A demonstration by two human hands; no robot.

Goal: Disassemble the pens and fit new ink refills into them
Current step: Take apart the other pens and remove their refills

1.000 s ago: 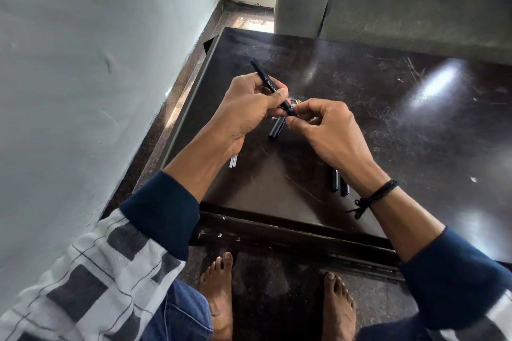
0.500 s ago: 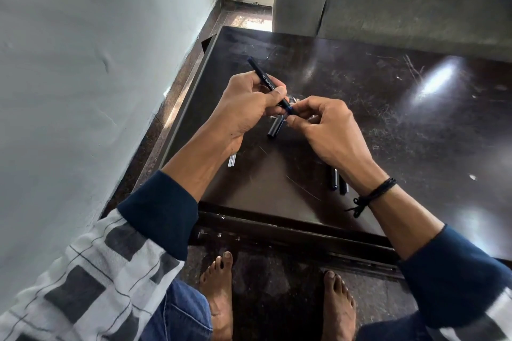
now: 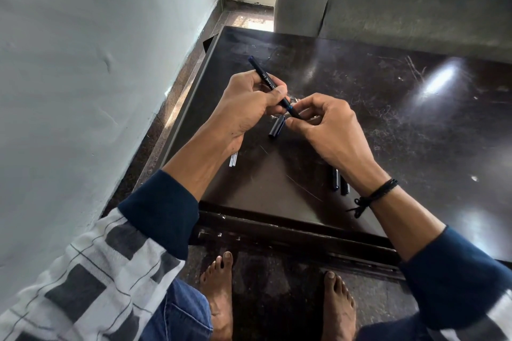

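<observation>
Hardly shifted since a moment ago; gripping black pen [image 3: 266,77] in left hand [image 3: 243,108], fingers curled round barrel, slanted above dark table [image 3: 388,119]; pinching its lower end with right hand [image 3: 329,130]; lying on table beneath, one loose pen piece [image 3: 276,127]; clear refills [image 3: 233,159] under left wrist.

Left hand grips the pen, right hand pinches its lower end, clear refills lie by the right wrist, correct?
No. The head view shows the clear refills by the left wrist; left hand, right hand and pen are as stated.
</observation>
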